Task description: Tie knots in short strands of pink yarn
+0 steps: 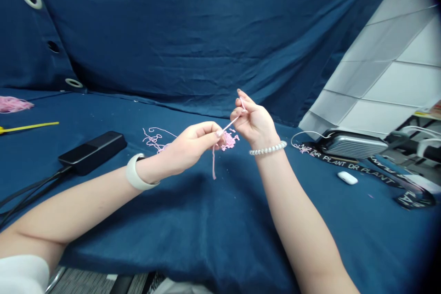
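Note:
My left hand (193,144) is closed in a pinch on a strand of pink yarn (227,126) that runs taut up to my right hand (253,119), whose fingers are also pinched on it. A loose end (213,163) hangs down from the left fingertips. Between and behind the hands lies a small clump of pink yarn scraps (228,140) on the blue cloth (193,220). More curled pink yarn (154,138) lies just behind my left hand. A white bangle sits on my left wrist, a pearl bracelet on the right.
A black box (93,151) with cables lies at the left. A yellow strip (29,126) and a pink yarn bundle (12,103) are at the far left. At the right are a silver case (354,144), a printed black strap (365,170) and a small white object (347,177).

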Motion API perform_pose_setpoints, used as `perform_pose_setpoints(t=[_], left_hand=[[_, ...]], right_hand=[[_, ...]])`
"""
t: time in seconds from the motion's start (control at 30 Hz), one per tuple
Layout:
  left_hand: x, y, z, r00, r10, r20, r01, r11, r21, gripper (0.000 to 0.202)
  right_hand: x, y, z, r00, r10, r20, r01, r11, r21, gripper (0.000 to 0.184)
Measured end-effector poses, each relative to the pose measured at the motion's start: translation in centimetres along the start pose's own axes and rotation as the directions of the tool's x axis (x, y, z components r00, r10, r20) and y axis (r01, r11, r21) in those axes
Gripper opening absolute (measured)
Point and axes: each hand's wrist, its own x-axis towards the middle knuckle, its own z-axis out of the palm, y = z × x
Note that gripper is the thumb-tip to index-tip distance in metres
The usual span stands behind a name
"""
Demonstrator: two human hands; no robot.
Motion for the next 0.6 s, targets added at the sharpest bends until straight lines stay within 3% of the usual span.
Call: perform_pose_setpoints(t=[0.1, 0.23, 0.33, 0.43, 0.6], left_hand=[[-0.1, 0.9, -0.4, 0.996, 0.07, -0.054, -0.066, 0.996, 0.061, 0.013], [-0.4, 1.6, -0.4, 0.995, 0.085, -0.06, -0.084, 0.996, 0.018, 0.013], [-0.8, 2.3, -0.2, 0.992, 0.089, -0.086, -0.092, 0.995, -0.034, 0.014], [-1.2, 3.6, -0.4, 0.966, 0.194, -0.171, -0.194, 0.981, 0.017, 0.018], [-2.0, 5.9, -1.0, 0.916, 0.32, -0.244, -0.303, 0.947, 0.104, 0.027]], right_hand=[[0.4, -0.1, -0.6, 0.997, 0.009, -0.079, -0.003, 0.997, 0.072, 0.022], [0.5, -0.8, -1.0, 0.987, 0.013, -0.161, 0.009, 0.991, 0.137, 0.023], [-0.2, -2.2, -1.0, 0.991, -0.056, -0.118, 0.071, 0.99, 0.126, 0.025], [-0.8, -3.5, -0.9, 0.991, -0.122, -0.049, 0.127, 0.986, 0.104, 0.022], [0.2, -2.2, -1.6, 0.994, -0.091, -0.058, 0.095, 0.993, 0.07, 0.022]])
